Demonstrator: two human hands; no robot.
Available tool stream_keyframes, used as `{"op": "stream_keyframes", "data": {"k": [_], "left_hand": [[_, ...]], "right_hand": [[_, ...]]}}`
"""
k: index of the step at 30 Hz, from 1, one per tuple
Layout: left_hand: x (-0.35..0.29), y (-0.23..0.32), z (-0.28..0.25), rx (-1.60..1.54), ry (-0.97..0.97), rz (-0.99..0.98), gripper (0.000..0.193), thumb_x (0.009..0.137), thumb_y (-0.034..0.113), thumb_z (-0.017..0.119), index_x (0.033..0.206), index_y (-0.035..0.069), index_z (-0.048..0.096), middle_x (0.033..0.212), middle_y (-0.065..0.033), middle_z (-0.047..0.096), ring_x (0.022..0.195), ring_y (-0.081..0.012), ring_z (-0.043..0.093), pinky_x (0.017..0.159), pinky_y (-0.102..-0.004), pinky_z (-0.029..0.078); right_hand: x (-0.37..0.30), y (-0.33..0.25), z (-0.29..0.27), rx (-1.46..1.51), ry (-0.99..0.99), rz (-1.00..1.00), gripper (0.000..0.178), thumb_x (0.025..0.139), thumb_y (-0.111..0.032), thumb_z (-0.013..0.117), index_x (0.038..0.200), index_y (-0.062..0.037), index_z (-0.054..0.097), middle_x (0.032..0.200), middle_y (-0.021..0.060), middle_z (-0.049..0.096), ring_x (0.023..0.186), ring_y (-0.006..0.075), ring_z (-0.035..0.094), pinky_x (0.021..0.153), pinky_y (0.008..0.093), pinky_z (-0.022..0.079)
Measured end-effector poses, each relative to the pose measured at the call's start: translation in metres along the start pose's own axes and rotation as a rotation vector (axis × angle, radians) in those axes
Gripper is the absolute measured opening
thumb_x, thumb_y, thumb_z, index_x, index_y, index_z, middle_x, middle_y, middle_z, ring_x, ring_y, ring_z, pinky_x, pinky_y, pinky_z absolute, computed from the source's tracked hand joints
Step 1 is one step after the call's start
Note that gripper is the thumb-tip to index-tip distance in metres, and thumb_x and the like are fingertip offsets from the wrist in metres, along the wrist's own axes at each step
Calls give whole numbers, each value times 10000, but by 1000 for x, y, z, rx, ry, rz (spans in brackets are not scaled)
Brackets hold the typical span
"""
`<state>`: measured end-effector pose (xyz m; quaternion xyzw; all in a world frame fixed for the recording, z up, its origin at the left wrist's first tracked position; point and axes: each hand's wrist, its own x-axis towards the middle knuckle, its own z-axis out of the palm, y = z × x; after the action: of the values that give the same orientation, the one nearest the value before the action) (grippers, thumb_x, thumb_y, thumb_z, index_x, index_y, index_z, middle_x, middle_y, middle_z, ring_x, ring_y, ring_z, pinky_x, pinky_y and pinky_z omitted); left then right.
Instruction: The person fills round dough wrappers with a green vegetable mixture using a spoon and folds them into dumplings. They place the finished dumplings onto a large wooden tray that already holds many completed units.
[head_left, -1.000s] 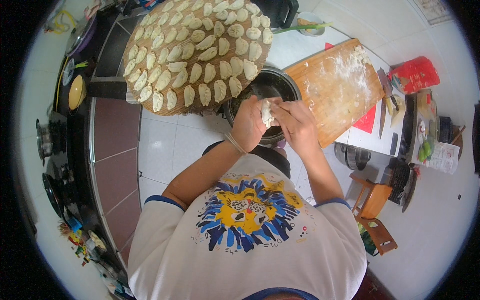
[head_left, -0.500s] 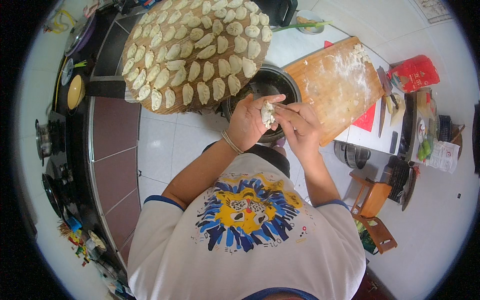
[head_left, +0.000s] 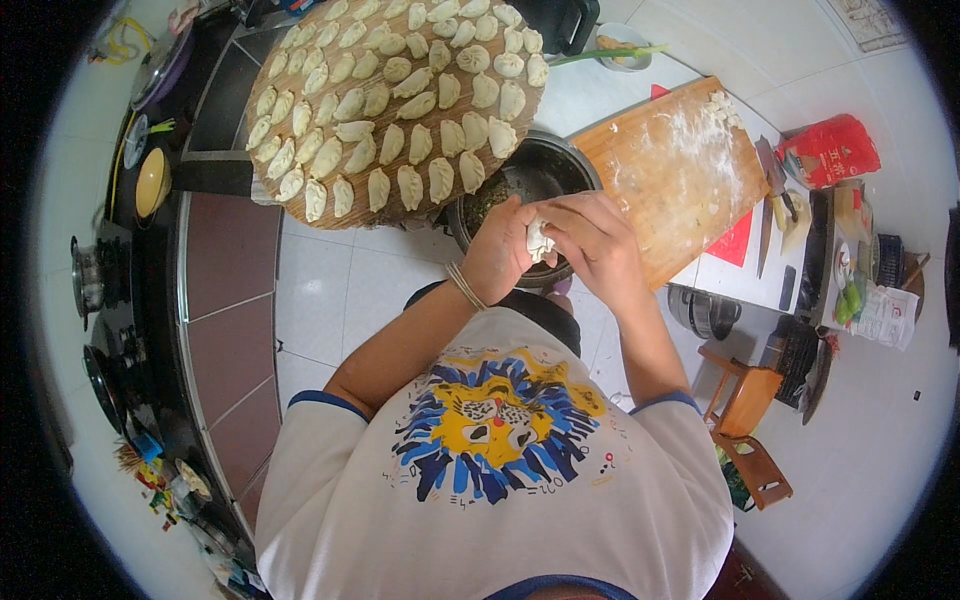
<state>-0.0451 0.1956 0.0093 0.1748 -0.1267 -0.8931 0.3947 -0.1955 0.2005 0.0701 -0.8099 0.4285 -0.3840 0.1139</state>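
A pale dumpling (head_left: 539,241) sits between my two hands, above the near rim of a dark metal pot (head_left: 578,158). My left hand (head_left: 499,243) cups it from the left, fingers curled round it. From the right, my right hand (head_left: 592,240) bends over its top with fingers and thumb pressed on the dough. The fingers hide part of the dumpling. Inside the pot lies some dark greenish filling. Beyond it to the left, many folded dumplings (head_left: 409,183) stand in rows on a round wooden board (head_left: 350,218).
A flour-dusted wooden board (head_left: 660,170) lies right of the pot, with small dough bits at its far corner. Next to it are a knife (head_left: 765,235) and a red bag (head_left: 830,150). A bowl (head_left: 624,58) with a green onion stands behind. A wooden chair (head_left: 745,400) is at lower right.
My right hand has closed over the top of the dumpling, its fingers reaching further left. My left fingers have curled in, and less of the dumpling shows.
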Motion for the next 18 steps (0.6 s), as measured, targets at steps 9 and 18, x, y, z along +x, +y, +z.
{"op": "stream_keyframes", "data": {"k": [9,18], "left_hand": [[0,1,16,134,120,39,503,977,375,212,1151,4,503,1028,-75,580,959,-183,550,789,-331,435],[13,2,10,-213,60,20,501,977,349,238,1062,-13,574,1008,-134,617,827,-215,572,712,-328,436]], "right_hand": [[1,3,-1,-55,-91,-85,344,534,-33,665,872,16,631,893,100,624,799,258,597,649,316,507],[-8,-9,-24,7,87,155,286,728,40,632,1013,30,635,1002,166,638,802,290,643,705,334,522]]}}
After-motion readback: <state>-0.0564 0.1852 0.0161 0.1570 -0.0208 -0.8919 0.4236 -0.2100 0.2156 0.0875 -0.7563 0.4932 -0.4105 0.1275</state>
